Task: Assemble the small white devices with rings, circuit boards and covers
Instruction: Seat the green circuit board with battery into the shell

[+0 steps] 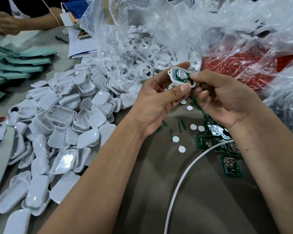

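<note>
Cluttered table: left hand pinches white shell steady; right hand thumb presses circuit board in, seemingly seating it.

White shell held aloft, green board seated inside (uncovered)

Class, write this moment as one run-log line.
step: seating circuit board in white shell | left hand: holds shell | right hand: presses board | cover: not yet on

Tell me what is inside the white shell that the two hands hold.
Inside the white shell sits a green circuit board with a round silver battery clip. The right hand's fingers cover the board's right end; anything beneath the board is hidden.
</note>
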A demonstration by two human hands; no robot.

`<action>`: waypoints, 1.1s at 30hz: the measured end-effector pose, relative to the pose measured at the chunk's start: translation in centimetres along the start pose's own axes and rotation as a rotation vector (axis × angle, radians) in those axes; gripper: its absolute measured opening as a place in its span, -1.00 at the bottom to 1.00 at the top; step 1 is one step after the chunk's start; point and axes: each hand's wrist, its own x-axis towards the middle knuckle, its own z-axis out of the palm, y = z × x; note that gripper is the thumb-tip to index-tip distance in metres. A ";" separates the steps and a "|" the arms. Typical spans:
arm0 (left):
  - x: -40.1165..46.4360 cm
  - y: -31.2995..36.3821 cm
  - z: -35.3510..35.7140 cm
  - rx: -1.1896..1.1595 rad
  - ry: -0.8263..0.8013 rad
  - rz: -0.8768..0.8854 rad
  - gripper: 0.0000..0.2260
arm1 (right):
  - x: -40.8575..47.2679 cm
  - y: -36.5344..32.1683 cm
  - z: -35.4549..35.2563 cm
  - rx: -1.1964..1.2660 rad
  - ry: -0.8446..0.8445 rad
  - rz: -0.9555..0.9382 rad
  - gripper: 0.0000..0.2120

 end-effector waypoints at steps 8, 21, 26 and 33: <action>0.1 -0.1 -0.1 0.012 0.028 -0.004 -0.62 | -0.7 0.1 0.5 -0.215 0.087 -0.243 -0.83; -0.3 0.1 0.2 0.076 0.101 0.000 -0.55 | -0.5 0.8 0.7 -0.484 0.043 -0.538 -0.94; -0.3 0.0 0.0 0.115 0.124 -0.003 -0.56 | -0.4 0.8 0.5 -0.488 0.036 -0.463 -0.93; -0.4 0.1 0.3 0.143 0.144 -0.006 -0.58 | -0.1 1.0 0.4 -0.446 0.042 -0.420 -0.90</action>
